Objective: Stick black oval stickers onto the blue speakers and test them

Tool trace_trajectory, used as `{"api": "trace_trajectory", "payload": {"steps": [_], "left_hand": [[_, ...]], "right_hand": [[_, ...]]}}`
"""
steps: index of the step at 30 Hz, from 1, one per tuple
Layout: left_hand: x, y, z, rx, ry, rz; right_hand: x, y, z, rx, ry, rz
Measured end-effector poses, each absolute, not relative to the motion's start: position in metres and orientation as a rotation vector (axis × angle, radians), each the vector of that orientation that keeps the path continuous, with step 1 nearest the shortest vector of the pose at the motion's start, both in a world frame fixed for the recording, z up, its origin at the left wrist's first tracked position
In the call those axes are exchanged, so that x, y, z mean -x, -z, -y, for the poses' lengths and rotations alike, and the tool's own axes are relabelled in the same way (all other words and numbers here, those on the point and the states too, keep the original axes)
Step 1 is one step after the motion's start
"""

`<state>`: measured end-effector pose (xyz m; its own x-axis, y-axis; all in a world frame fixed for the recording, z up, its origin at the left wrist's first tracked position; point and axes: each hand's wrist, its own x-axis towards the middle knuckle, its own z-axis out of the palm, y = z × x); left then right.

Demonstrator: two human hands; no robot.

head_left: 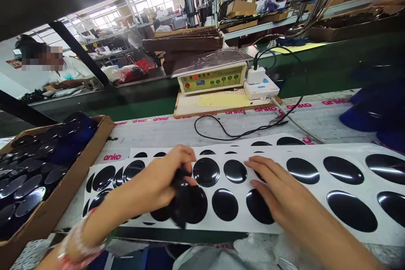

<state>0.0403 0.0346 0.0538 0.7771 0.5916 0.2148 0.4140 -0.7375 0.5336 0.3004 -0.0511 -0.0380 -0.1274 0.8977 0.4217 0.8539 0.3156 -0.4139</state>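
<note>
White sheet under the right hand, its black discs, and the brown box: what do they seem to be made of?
White sheet: probably paper or thin plastic film, smooth, thin and lying flat. Black discs: glossy, perhaps vinyl or plastic film, as bright light reflects off them. Brown box: most likely cardboard, dull-finished, judging by its plain brown walls.

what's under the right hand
Under the right hand is a white sheet; two black discs on it show partly. Anything directly beneath the hand is covered.
</note>
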Motion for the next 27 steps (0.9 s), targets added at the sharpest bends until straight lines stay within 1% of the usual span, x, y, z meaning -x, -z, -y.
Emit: {"api": "trace_trajectory", "payload": {"steps": [3,5,9,15,20,23,25,27], "left_hand": [[-0.074,-0.036,-0.057,-2.693,-0.119,-0.622],[-0.091,-0.028,-0.071,-2.759,0.045,-0.554],[-0.106,-0.026,-0.086,-2.771,0.122,-0.488],[-0.110,-0.032,-0.090,-2.814,0.257,-0.438],[-0.098,-0.038,-0.078,-2.844,0.248,-0.508],[-0.072,-0.053,-0.068,-2.848,0.209,-0.563],[-0.047,-0.070,-0.062,-2.814,0.139,-0.678],[-0.020,-0.086,-0.056,-2.724,-0.020,-0.822]], "right_hand": [[-0.275,0.036,0.047,1.497,-0.153,2.033],[-0.267,0.040,0.045,1.483,-0.178,2.065],[-0.268,0.047,0.045,1.516,-0.190,2.045],[-0.271,0.043,0.046,1.512,-0.232,2.035],[-0.273,0.041,0.047,1.508,-0.265,2.035],[-0.277,0.043,0.048,1.501,-0.265,2.029],[-0.282,0.045,0.050,1.500,-0.246,2.031],[-0.286,0.047,0.051,1.501,-0.215,2.038]]}}
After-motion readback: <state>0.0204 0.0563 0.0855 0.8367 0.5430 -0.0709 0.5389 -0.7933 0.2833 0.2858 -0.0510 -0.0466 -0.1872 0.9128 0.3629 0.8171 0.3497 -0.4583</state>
